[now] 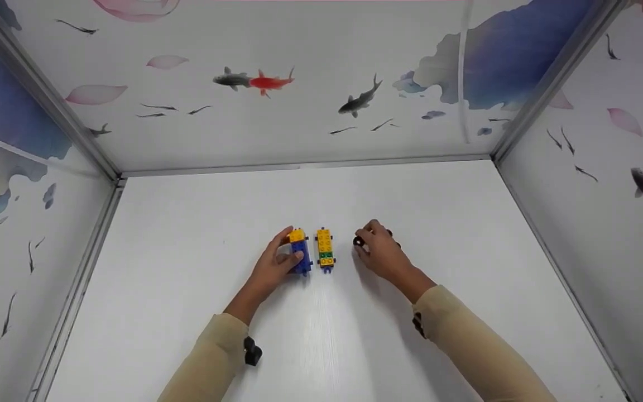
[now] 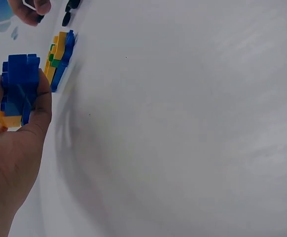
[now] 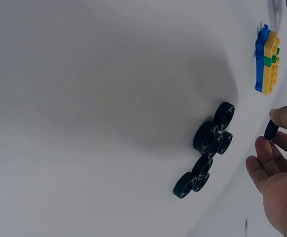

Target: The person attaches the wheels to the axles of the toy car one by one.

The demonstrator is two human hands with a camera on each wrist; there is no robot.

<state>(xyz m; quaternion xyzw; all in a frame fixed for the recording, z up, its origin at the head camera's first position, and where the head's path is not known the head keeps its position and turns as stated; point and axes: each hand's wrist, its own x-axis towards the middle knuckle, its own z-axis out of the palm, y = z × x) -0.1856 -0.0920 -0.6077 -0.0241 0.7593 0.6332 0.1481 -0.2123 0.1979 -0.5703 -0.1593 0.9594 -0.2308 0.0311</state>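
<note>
My left hand (image 1: 273, 265) grips a toy vehicle base (image 1: 300, 251) of blue and yellow building blocks, thumb on one side and fingers on the other. In the left wrist view its blue underside (image 2: 23, 71) faces the camera. A second base (image 1: 325, 245), blue below with yellow and green bricks on top, lies on the table just right of it. Between thumb and fingertips, my right hand (image 1: 383, 254) pinches a small black toy wheel (image 3: 271, 130). Several more black wheels (image 3: 205, 137) lie clustered on the table near that hand, mostly hidden by it in the head view.
The white tabletop (image 1: 198, 223) is enclosed by printed panels at the back and sides, with fish and petal patterns on the back panel (image 1: 310, 123). Metal strips (image 1: 187, 171) run along the panel edges.
</note>
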